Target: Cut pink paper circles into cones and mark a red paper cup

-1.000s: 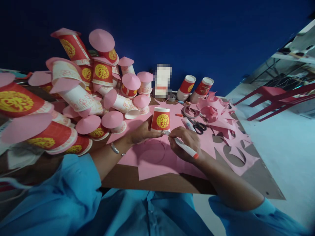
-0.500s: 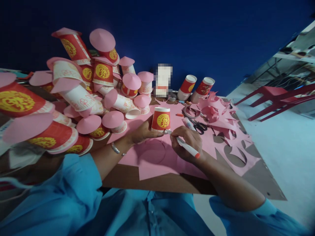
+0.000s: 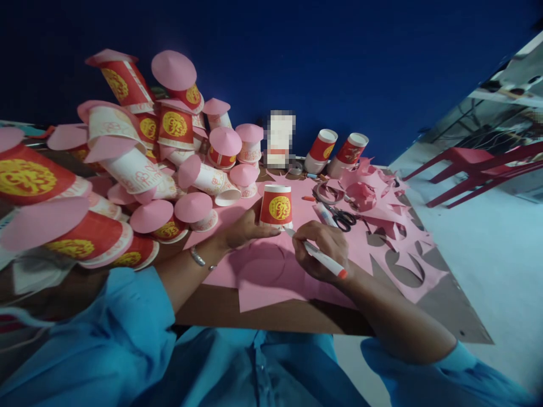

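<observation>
My left hand (image 3: 245,229) is wrapped round the lower left side of a red and white paper cup (image 3: 276,210) with a yellow emblem. The cup stands upside down, its narrow base up. In my right hand (image 3: 321,249) is a white marker (image 3: 325,258) with an orange end, its tip close to the cup's lower rim; I cannot tell whether it touches. Below both hands lies pink paper (image 3: 263,288) with a round outline on it. To the left is a pile of cups with pink paper cone tops (image 3: 193,207).
Black-handled scissors (image 3: 344,218), a roll of tape (image 3: 329,193) and an orange marker cap (image 3: 308,198) lie right of the cup. Cut pink scraps (image 3: 394,257) cover the table's right side. Two stacks of cups (image 3: 321,151) stand behind. A red chair (image 3: 462,164) is beyond.
The marker tip has shifted slightly along the cup's lower rim, with my right hand tilting a little. My left hand keeps its grip on the cup. The view has moved slightly.
</observation>
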Demonstrator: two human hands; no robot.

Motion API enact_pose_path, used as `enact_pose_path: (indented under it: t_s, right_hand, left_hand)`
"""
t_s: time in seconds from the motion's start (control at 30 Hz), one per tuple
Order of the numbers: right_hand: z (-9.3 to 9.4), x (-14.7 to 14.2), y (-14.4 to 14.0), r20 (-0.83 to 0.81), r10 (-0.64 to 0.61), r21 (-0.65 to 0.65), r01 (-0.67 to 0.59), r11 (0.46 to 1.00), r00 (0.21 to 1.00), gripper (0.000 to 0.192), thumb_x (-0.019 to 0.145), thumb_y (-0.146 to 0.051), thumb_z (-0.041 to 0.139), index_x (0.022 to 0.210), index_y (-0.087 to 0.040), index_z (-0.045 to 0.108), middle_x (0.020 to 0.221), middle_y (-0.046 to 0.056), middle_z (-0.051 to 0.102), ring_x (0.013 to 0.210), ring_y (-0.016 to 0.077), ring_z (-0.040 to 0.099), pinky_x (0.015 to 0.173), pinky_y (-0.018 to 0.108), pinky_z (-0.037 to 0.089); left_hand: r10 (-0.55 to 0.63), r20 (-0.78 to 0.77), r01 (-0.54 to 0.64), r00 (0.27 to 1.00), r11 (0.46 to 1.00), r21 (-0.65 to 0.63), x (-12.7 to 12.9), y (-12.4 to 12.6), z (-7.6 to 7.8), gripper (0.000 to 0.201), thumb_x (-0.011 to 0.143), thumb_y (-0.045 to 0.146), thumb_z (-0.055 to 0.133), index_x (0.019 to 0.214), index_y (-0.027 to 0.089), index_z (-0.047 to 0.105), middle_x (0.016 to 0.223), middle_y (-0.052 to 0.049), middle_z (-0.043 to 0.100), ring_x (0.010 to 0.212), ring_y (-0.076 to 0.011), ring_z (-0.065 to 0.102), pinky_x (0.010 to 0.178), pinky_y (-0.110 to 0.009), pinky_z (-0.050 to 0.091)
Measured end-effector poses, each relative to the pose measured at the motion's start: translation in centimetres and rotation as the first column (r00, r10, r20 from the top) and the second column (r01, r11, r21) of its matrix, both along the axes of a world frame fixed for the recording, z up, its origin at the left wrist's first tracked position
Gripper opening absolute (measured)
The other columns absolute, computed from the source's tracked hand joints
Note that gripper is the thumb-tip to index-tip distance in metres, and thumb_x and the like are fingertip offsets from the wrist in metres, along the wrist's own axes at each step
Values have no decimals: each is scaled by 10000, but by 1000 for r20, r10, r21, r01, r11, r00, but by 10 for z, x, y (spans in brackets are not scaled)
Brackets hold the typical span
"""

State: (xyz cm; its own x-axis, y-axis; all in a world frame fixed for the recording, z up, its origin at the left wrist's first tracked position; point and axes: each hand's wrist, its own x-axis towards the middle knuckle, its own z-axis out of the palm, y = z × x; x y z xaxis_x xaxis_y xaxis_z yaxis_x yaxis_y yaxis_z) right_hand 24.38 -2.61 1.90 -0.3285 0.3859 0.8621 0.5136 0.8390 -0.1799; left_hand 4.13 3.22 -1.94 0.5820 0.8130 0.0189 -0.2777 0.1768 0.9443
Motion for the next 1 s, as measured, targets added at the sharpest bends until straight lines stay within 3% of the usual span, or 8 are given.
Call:
enact_pose_path:
  t_s: [0.27, 0.6, 1.0]
  right_hand:
    - [0, 7, 0, 15, -4, 27, 3, 1000, 1000, 243, 938, -96, 636, 1144, -225, 624, 852, 35, 757, 706, 168, 744, 642, 273, 593]
    - [-1, 0, 0, 2, 29, 15, -29, 999, 1000, 232, 918, -65, 624, 1071, -238, 600, 736, -13, 711, 598, 146, 701, 580, 247, 579]
    - [-4, 1, 1, 30, 18, 10, -18, 1000, 999, 254, 911, -58, 634, 1082, -242, 605, 765, -10, 733, 633, 151, 721, 600, 247, 577]
  left_hand:
    - [1, 24, -1, 1000, 1000, -15, 1, 1, 1, 859, 696, 334, 963, 1446, 248, 553, 1295, -114, 732, 1252, -328, 670, 1079, -482, 503]
    - [10, 33, -10, 999, 1000, 4, 3, -1, 3, 802, 712, 304, 947, 1422, 238, 580, 1297, -109, 728, 1220, -306, 671, 1087, -465, 493]
    - [13, 12, -13, 1000, 1000, 2, 2, 1, -1, 822, 690, 328, 973, 1406, 244, 576, 1303, -113, 723, 1250, -335, 674, 1064, -473, 513]
